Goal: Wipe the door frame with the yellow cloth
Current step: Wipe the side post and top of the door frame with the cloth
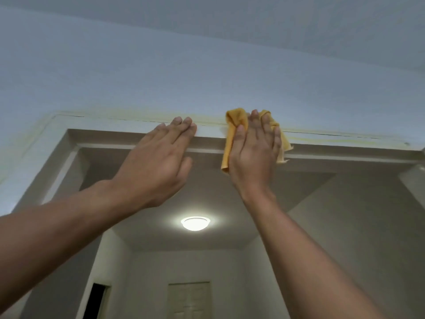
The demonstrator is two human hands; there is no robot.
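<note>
- Head view: the right hand [253,155] is seen laid flat, its grip spread with fingers extended, pressing the yellow cloth [236,125] against the top rail of the door frame [138,134]; nothing is pinched, the cloth is only trapped under the palm and fingers.
- The cloth is found bunched above the fingertips at 12 o'clock of the right hand, and hanging down past the rail at 9 o'clock and 3 o'clock of that hand.
- The left hand [156,164] is held at 9 o'clock of the right hand, just beside it, its grip open with fingers straight and close together; the fingertips are set on the front face of the same rail, and nothing is held.
- Faint yellowish staining is seen along the seam where the frame meets the wall [161,65].
- A lit round ceiling light [195,223] is seen through the doorway, at 6 o'clock of the hands.
- A closed pale door [189,300] is visible further in, below the light, and a dark opening [96,300] is seen at its 9 o'clock.
</note>
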